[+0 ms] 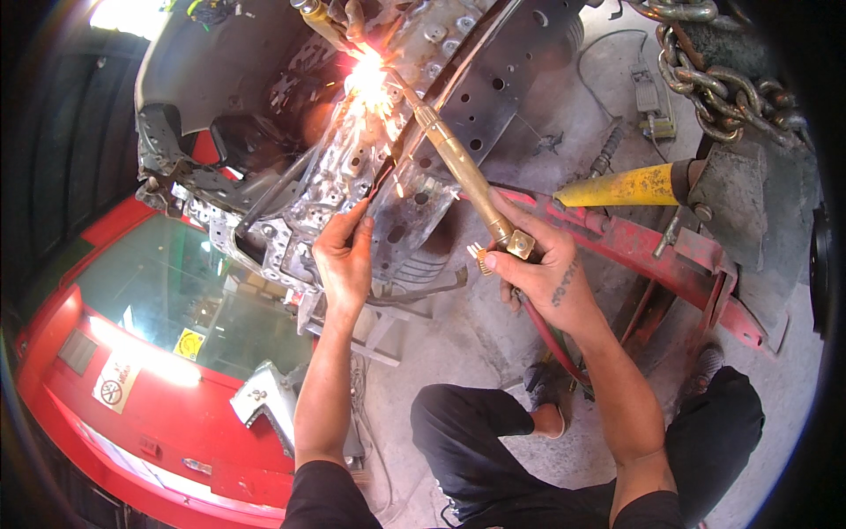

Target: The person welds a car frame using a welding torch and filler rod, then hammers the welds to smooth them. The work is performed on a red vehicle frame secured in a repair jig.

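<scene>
My right hand (551,269) is closed round the rear of a long brass-coloured welding electrode holder (463,163), with a red cable running down from it. Its tip meets the car body panel (330,163) at the top, where a bright glow throws sparks. From the other side, a second brass-coloured tool (324,25) reaches toward the same glow; who or what holds it is unclear. My left hand (345,256) pinches at the panel's lower edge, below the sparks. What lies between its fingertips is too small to name.
At the left stands a red car part with glass (176,300). A black perforated beam (493,88) slants at upper right. Farther right are a yellow cylinder (617,185), a red frame arm (608,231) and a heavy chain (714,84). A bent metal piece (264,401) lies below left.
</scene>
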Demonstrator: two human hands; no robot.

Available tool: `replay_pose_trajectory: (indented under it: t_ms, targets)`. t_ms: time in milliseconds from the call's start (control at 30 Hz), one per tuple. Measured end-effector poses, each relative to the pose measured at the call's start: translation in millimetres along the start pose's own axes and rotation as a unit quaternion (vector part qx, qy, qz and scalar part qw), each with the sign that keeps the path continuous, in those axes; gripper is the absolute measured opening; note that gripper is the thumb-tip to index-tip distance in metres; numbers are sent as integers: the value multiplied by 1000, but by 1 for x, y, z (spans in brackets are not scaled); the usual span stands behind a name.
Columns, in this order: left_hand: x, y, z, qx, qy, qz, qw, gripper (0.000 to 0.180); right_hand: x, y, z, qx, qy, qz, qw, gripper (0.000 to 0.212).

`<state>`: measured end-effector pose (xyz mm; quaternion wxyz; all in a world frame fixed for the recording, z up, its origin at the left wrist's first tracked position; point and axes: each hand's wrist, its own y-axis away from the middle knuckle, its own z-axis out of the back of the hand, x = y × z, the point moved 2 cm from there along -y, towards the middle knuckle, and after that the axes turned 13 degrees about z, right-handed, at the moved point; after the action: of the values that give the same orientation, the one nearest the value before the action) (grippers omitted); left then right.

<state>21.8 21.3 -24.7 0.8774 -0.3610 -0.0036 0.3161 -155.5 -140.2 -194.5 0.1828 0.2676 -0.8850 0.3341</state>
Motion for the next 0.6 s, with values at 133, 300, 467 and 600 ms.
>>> replay_pose_trajectory:
  t_ms: [133, 300, 467, 600]
  targets:
    - [1, 0, 1, 1, -3, -4, 1000, 28, 2, 1, 0, 0, -5, -7, 1000, 65]
    - [-6, 3, -1, 3, -10, 6, 1000, 28, 0, 0, 0, 2, 4, 1, 1000, 65]
    - [-7, 2, 0, 0, -14, 3, 1000, 27, 1, 1, 0, -6, 2, -12, 1000, 65]
    - [-8, 1, 0, -1, -10, -1, 1000, 27, 3, 0, 0, -5, 0, -11, 1000, 65]
